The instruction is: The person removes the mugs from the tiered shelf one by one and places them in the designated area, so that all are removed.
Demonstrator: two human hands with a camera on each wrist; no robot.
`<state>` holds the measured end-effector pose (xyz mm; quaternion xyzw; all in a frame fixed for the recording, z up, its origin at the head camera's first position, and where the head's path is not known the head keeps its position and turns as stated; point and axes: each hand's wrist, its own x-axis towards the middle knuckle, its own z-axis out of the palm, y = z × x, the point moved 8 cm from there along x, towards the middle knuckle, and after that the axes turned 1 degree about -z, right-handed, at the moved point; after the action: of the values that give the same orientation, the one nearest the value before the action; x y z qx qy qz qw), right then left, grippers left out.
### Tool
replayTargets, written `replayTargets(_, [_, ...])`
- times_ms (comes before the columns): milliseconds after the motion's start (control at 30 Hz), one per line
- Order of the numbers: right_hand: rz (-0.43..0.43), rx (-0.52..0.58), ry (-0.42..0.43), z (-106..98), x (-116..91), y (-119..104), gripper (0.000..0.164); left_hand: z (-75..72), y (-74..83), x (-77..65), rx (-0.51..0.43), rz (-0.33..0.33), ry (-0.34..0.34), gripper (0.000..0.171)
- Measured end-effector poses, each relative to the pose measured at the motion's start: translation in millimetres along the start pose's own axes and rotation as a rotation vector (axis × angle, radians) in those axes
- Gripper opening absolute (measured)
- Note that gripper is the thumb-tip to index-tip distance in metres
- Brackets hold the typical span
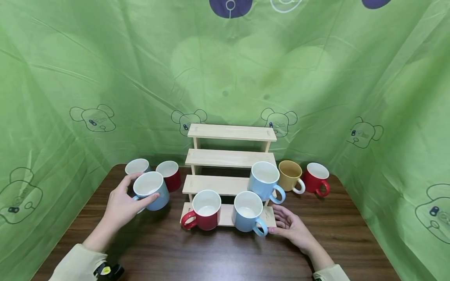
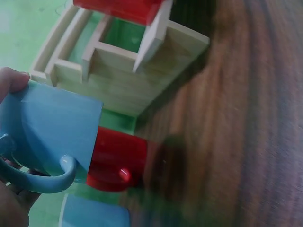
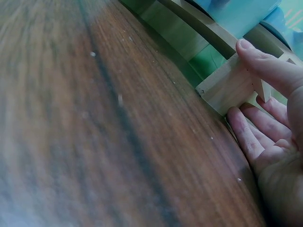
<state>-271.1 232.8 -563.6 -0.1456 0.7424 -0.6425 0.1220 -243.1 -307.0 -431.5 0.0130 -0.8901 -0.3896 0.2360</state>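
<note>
My left hand (image 1: 121, 201) grips a light blue mug (image 1: 157, 197) by its sides, thumb toward me and fingers behind. In the left wrist view this blue mug (image 2: 52, 127) is up off the table, its handle below. A four-step wooden stand would exceed small counts, so: a stepped wooden rack (image 1: 214, 183) stands in the middle. My right hand (image 1: 290, 226) holds the right end of its lowest step, thumb at the front edge, fingers along the side. On that step sit a red mug (image 1: 206, 210) and a blue mug (image 1: 246, 210); another blue mug (image 1: 263, 180) is one step higher.
Behind my left hand stand a pale blue mug (image 1: 137, 166) and a red mug (image 1: 169, 175). Right of the rack are a yellow mug (image 1: 290, 175) and a red mug (image 1: 316, 178). Green cloth (image 1: 140, 78) encloses the brown wooden table (image 1: 168, 253).
</note>
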Motion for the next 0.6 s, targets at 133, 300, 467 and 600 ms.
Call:
replayTargets(133, [-0.005, 0.006, -0.004, 0.6, 0.3, -0.3, 0.081, 2.3, -11.1, -6.9, 0.008, -0.012, -0.016, 0.079])
replayTargets(300, [-0.002, 0.006, -0.004, 0.0, 0.2, 0.3, 0.081, 8.5, -21.2, -13.5, 0.004, -0.024, -0.024, 0.082])
replayTargets(467, [0.004, 0.008, -0.003, 0.4, 0.0, 0.7, 0.082, 14.7, -30.9, -17.4, 0.016, -0.044, -0.038, 0.084])
replayTargets(600, [0.017, 0.006, -0.003, 0.5, -0.1, 0.2, 0.083, 18.2, -37.7, -17.4, 0.028, -0.055, -0.049, 0.084])
